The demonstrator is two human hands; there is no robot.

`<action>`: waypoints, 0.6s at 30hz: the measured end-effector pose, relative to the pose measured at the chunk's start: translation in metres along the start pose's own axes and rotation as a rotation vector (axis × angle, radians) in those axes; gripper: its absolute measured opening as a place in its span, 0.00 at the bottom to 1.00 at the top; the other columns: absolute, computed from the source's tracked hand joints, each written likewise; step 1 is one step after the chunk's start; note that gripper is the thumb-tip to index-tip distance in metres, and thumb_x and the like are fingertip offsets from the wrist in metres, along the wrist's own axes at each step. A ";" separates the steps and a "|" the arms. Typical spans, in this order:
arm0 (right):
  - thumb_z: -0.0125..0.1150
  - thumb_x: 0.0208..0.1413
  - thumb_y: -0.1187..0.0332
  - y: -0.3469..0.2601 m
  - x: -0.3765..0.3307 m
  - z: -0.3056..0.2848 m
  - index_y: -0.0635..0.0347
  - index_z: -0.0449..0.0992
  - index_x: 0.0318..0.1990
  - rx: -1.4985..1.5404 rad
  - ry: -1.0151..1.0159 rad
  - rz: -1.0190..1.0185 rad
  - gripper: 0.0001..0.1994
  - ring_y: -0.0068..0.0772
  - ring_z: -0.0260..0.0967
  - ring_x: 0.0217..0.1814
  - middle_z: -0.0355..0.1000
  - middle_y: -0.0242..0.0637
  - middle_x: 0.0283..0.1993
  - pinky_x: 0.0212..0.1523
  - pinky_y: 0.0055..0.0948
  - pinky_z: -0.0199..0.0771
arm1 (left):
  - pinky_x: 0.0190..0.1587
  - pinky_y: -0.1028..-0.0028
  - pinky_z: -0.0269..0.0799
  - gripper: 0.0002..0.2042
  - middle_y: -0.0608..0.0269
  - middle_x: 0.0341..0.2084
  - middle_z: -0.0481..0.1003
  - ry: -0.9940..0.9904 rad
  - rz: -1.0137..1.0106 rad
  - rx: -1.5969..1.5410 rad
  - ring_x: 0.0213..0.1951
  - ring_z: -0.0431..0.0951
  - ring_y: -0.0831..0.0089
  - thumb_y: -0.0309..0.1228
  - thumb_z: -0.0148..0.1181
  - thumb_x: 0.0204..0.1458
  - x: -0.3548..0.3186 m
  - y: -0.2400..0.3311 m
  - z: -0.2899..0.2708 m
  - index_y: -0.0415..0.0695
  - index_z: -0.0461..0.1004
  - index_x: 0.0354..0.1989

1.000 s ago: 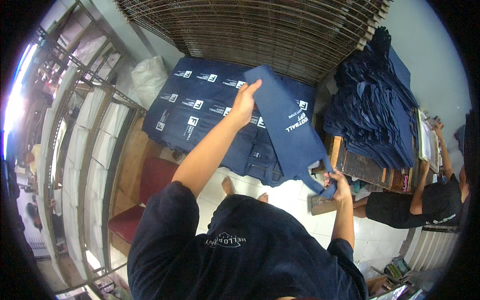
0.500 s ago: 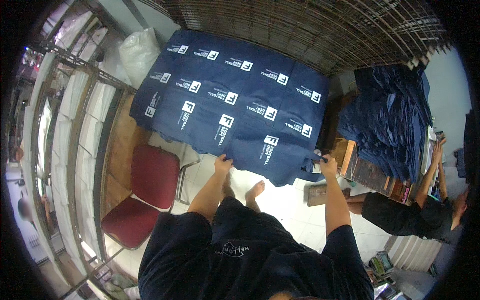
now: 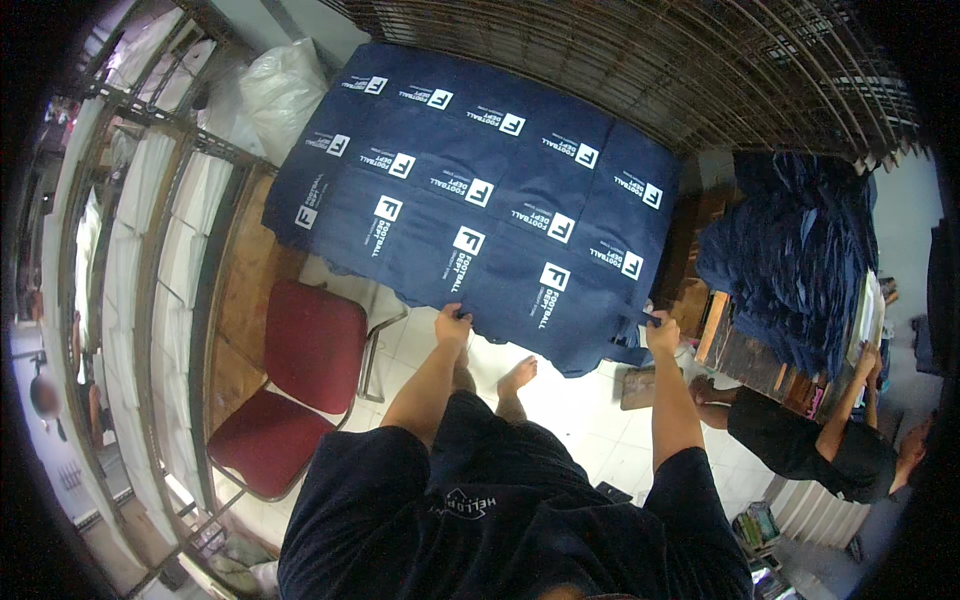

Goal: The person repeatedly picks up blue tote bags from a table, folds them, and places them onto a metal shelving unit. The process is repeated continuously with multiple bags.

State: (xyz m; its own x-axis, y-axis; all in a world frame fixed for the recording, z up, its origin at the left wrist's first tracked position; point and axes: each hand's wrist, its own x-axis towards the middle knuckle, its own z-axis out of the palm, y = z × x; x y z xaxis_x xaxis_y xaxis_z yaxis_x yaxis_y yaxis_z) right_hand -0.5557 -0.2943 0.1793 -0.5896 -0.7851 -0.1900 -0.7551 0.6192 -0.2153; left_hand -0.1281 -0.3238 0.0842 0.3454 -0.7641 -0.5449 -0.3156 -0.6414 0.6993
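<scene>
A person's left hand point(image 3: 453, 325) and right hand point(image 3: 662, 334) hold a navy-blue fabric bag with white print point(image 3: 585, 318), fingers closed on its near-left edge and right-end handle. It lies at the near right of spread navy-blue printed fabric pieces point(image 3: 440, 130); a red padded metal-framed chair point(image 3: 312, 350) stands left.

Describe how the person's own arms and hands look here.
The left hand and right hand wear no gloves, and the forearms are bare. Short, loose, dark sleeves belong to a dark shirt with a small pale print on its chest.
</scene>
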 end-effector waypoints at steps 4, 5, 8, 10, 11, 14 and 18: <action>0.61 0.46 0.66 -0.017 0.006 -0.008 0.48 0.77 0.40 -0.015 -0.067 0.098 0.11 0.48 0.73 0.44 0.75 0.44 0.40 0.44 0.40 0.73 | 0.41 0.71 0.73 0.18 0.50 0.35 0.77 0.000 -0.011 0.039 0.37 0.78 0.66 0.24 0.66 0.40 -0.016 0.034 -0.014 0.37 0.73 0.43; 0.60 0.46 0.66 -0.019 0.006 -0.010 0.48 0.77 0.41 -0.030 -0.068 0.127 0.12 0.47 0.73 0.44 0.75 0.44 0.40 0.44 0.40 0.73 | 0.41 0.71 0.73 0.18 0.51 0.34 0.77 -0.003 0.003 0.018 0.36 0.78 0.66 0.24 0.66 0.40 -0.012 0.028 -0.012 0.37 0.73 0.43; 0.61 0.46 0.65 -0.021 0.006 -0.015 0.47 0.76 0.43 -0.046 -0.106 0.157 0.13 0.46 0.73 0.45 0.75 0.43 0.41 0.45 0.40 0.73 | 0.39 0.72 0.73 0.19 0.53 0.33 0.77 -0.014 0.033 -0.012 0.36 0.77 0.67 0.24 0.66 0.40 0.002 0.008 -0.004 0.37 0.72 0.44; 0.61 0.46 0.64 -0.020 0.009 -0.011 0.47 0.76 0.43 -0.042 -0.095 0.134 0.14 0.47 0.73 0.45 0.75 0.43 0.41 0.44 0.41 0.73 | 0.38 0.72 0.72 0.19 0.54 0.33 0.77 -0.013 0.045 -0.003 0.36 0.77 0.68 0.24 0.66 0.41 0.003 0.001 -0.001 0.37 0.72 0.44; 0.61 0.46 0.64 -0.015 0.012 -0.008 0.46 0.76 0.44 -0.041 -0.085 0.127 0.14 0.47 0.73 0.45 0.75 0.43 0.41 0.44 0.41 0.73 | 0.38 0.72 0.72 0.19 0.55 0.33 0.77 -0.019 0.021 -0.009 0.35 0.77 0.68 0.24 0.66 0.40 -0.003 0.010 -0.002 0.36 0.72 0.44; 0.62 0.45 0.62 -0.005 0.016 0.004 0.46 0.75 0.45 0.031 -0.020 0.105 0.16 0.47 0.72 0.46 0.74 0.44 0.42 0.45 0.42 0.72 | 0.37 0.72 0.72 0.20 0.55 0.32 0.76 -0.009 0.015 0.049 0.34 0.77 0.69 0.24 0.66 0.40 -0.006 0.012 -0.005 0.36 0.71 0.44; 0.64 0.44 0.60 -0.016 0.001 -0.010 0.48 0.73 0.46 -0.056 0.177 0.044 0.18 0.49 0.69 0.48 0.73 0.43 0.42 0.48 0.44 0.69 | 0.38 0.68 0.72 0.22 0.54 0.28 0.74 0.315 0.308 0.327 0.33 0.76 0.64 0.31 0.69 0.37 -0.017 0.006 -0.007 0.39 0.71 0.43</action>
State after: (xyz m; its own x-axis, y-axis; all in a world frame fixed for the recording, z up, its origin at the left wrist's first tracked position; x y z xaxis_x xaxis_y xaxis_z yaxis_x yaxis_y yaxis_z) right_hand -0.5469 -0.3054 0.1921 -0.6596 -0.7512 -0.0260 -0.7396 0.6548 -0.1556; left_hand -0.1299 -0.3141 0.1007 0.4258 -0.8943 -0.1377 -0.6846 -0.4179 0.5973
